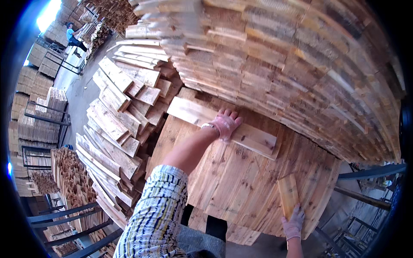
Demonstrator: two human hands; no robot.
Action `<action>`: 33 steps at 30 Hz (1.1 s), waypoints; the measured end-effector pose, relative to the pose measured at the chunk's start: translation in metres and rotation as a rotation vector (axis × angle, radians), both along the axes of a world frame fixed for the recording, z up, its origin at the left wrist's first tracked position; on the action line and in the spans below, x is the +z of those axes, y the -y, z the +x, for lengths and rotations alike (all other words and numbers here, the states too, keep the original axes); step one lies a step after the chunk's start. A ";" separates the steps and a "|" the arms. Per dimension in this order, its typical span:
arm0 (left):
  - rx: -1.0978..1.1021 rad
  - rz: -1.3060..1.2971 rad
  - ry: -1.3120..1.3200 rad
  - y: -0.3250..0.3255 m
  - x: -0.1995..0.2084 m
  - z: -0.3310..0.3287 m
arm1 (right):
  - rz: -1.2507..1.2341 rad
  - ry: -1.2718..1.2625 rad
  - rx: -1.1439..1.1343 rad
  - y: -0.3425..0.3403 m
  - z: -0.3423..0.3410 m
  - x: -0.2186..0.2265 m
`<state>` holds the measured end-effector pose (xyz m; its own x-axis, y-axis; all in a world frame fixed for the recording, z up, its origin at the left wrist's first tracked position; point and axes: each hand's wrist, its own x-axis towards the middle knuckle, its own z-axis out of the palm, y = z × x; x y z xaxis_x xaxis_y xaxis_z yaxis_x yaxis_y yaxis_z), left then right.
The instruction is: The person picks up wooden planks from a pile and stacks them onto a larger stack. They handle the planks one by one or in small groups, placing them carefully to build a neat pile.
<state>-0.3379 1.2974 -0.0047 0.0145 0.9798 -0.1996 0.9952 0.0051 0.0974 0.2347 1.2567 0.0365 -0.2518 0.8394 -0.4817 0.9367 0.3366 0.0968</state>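
Observation:
My left hand [226,124], in a thin pale glove, reaches across to a long light wooden board [256,138]. Its fingers curl over the board's far edge, and the palm covers part of the middle. Under this board is a broad layer of planks laid side by side [228,180]. At the lower right, my right hand [294,222], also gloved, has the near end of a shorter, yellower wooden piece [288,194] between thumb and fingers. That piece lies on the planks, near their right side.
A tall wall of stacked boards [275,64] rises right behind the planks. Loose boards [114,116] pile up unevenly on the left. Dark metal bars [370,172] stand at the right and lower left. Far off at upper left, a person [74,36] is beside more timber.

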 end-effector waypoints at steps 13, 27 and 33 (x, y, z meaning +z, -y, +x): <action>0.034 -0.104 -0.095 -0.036 0.001 -0.077 | 0.066 -0.130 0.276 -0.165 -0.115 0.095; 0.148 -0.203 -0.056 -0.043 -0.024 -0.109 | -0.081 0.102 0.585 -0.275 -0.222 0.017; 0.345 -0.139 -0.076 0.074 0.042 -0.085 | 0.147 -0.373 0.508 -0.176 -0.264 -0.032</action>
<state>-0.4231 1.2231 0.0377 -0.3320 0.8879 -0.3184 0.9369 0.3496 -0.0020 -0.0294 1.4324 0.0040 -0.7636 0.6219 -0.1739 0.6436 0.7550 -0.1260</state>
